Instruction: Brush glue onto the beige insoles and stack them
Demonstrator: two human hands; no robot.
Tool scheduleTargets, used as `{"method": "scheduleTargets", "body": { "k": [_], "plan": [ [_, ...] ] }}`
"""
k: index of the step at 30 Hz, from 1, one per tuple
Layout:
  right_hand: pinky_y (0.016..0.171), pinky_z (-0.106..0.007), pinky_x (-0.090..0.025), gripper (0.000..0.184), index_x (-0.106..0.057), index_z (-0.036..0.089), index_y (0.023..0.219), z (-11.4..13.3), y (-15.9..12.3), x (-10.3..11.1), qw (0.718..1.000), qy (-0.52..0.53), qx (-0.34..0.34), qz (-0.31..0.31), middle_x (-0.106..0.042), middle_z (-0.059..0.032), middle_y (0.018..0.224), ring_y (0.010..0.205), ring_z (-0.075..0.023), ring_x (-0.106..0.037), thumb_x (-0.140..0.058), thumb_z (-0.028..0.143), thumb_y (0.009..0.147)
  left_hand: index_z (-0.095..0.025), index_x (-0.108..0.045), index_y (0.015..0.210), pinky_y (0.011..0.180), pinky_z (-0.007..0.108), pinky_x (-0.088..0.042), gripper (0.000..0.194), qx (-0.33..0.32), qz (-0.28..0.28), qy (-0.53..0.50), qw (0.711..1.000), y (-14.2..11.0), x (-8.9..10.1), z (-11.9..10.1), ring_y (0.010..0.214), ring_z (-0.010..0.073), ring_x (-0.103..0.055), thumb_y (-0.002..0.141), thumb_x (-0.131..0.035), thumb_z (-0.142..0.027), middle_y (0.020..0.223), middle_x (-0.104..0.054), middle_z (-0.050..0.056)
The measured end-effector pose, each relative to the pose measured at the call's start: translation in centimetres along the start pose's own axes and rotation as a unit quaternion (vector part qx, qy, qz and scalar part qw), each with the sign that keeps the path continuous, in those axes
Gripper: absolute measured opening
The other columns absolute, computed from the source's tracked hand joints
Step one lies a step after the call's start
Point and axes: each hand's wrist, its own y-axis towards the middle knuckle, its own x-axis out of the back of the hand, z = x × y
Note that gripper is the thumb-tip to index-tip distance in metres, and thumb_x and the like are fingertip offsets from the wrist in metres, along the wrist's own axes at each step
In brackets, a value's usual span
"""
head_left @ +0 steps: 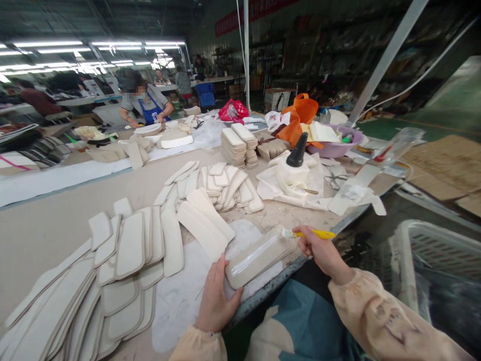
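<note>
My right hand (pixel 317 249) grips a yellow-handled brush (pixel 319 234), its pale bristles touching the far right end of a long beige panel (pixel 259 253). A glossy wet streak runs along that panel, which lies on top of a few others near the table's front edge. At the panel's left end rests my left hand (pixel 218 296), fingers stretched out and thumb apart along its edge. White paper (pixel 169 316) lies underneath. Left of my hands, many similar pale panels (pixel 130 245) are fanned out in overlapping rows. More panels (pixel 205 220) lie just beyond.
A white container with a black cone top (pixel 297 153) stands behind the brush, with scissors (pixel 334 178) beside it. Farther back are stacked panels (pixel 233 145) and a purple basin (pixel 338 145). A plastic crate (pixel 409 265) stands at right. Across the table a person (pixel 146 103) works.
</note>
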Motion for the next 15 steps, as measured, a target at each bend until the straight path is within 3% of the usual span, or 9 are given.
{"method": "scheduleTargets", "body": {
  "k": [4,9,12,15],
  "plan": [
    [0.039,-0.021,-0.027,0.039,-0.058,0.019,0.094,-0.6,-3.2,-4.1,0.991,0.071,-0.051,0.101,-0.044,0.0082,0.043,0.037,-0.0072,-0.032,-0.056,0.056,0.082,-0.018,-0.012,0.148,0.107,0.054,-0.036,0.086,0.0,0.001,0.007,1.0,0.1,0.1,-0.2,0.13,0.0309,-0.042,0.078,-0.061,-0.026,0.136,-0.047,0.017],
    [0.037,-0.019,-0.025,0.047,-0.057,0.018,0.091,-3.0,-5.2,-9.0,0.971,0.075,-0.108,0.202,-0.045,0.0079,0.041,0.034,-0.0064,-0.03,-0.054,0.064,0.08,-0.018,-0.014,0.148,0.105,0.052,-0.04,0.088,-0.014,-0.016,0.0,1.0,-0.1,-0.2,0.1,0.128,0.0301,-0.045,0.075,-0.064,-0.024,0.134,-0.05,0.016],
    [0.036,-0.019,-0.026,0.049,-0.057,0.017,0.09,-4.3,-5.1,-9.8,0.968,0.05,-0.112,0.219,-0.047,0.0075,0.041,0.033,-0.0063,-0.032,-0.052,0.065,0.08,-0.019,-0.015,0.148,0.104,0.052,-0.041,0.088,-0.018,-0.024,-0.005,1.0,-0.2,-0.4,0.2,0.128,0.0303,-0.045,0.075,-0.064,-0.023,0.135,-0.049,0.017],
    [0.035,-0.019,-0.025,0.049,-0.058,0.017,0.088,-4.6,-4.8,-9.3,0.969,0.026,-0.117,0.214,-0.048,0.0071,0.04,0.032,-0.0064,-0.033,-0.052,0.065,0.079,-0.02,-0.013,0.148,0.104,0.053,-0.04,0.088,-0.016,-0.018,-0.003,1.0,-0.1,-0.3,0.1,0.128,0.0302,-0.045,0.076,-0.063,-0.024,0.135,-0.048,0.016]
  ]
}}
